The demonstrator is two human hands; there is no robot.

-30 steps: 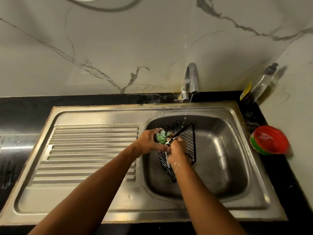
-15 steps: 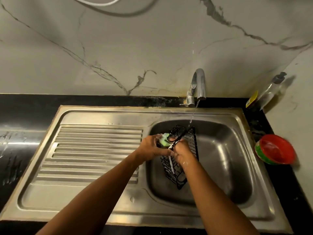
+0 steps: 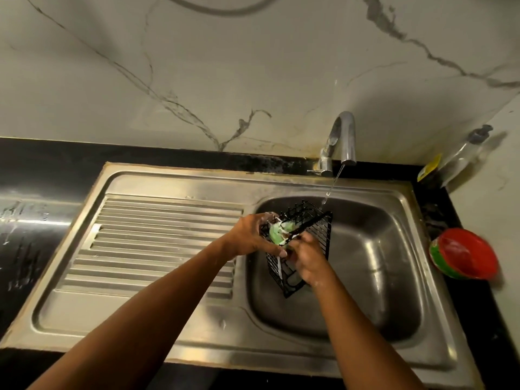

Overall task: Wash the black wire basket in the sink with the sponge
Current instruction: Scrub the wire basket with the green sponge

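Grips black wire basket by rim in right hand, foamy green sponge in left hand (likely light, stiff, soap-slick).

Two bare forearms, uncovered right to the frame edge, wet left hand, wet right hand, white foam flecking the fingers

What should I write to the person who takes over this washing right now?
Left hand grips the sponge, pressed against the basket.
Right hand holds the basket, tilted over the sink bowl.
Tap runs thinly; the water falls by the basket's far corner.
Done: foam on the hands and some wires.
Left: probably scrub the other wires, then rinse.
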